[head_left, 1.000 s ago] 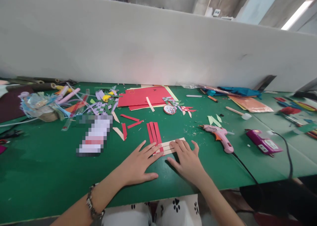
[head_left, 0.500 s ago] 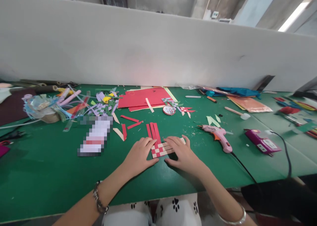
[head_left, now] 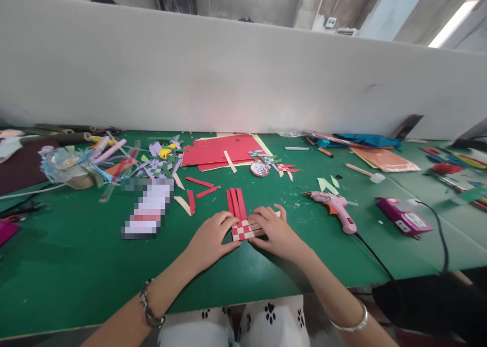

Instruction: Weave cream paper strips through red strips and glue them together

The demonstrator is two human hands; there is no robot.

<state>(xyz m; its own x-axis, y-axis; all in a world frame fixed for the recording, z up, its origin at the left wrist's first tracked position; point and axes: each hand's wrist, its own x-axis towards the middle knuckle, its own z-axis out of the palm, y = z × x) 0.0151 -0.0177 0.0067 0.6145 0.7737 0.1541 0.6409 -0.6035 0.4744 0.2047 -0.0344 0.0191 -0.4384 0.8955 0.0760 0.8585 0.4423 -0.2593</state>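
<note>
A small checkered weave of red and cream paper strips [head_left: 240, 230] lies flat on the green table in front of me. Loose red strip ends [head_left: 236, 202] point away from me, and cream ends run right beneath my right hand. My left hand [head_left: 215, 238] grips the weave's left side, fingertips on its upper edge and thumb by the lower left corner. From the right, my right hand [head_left: 274, 233] holds the weave between curled fingers and a thumb at the lower edge. Its fingers hide part of the cream strips.
Red and cream paper scraps [head_left: 190, 202] lie beyond my left hand, before red paper sheets [head_left: 216, 151]. A pink glue gun [head_left: 340, 212] and a purple power strip [head_left: 403, 217] with cords sit to the right. At left are a tangle of ribbons [head_left: 76, 164] and a blurred-out object [head_left: 148, 210].
My right hand has shifted slightly left along the weave, its thumb now closer to the checkered part. The left hand has moved slightly left. The red strip ends are spread a little differently.
</note>
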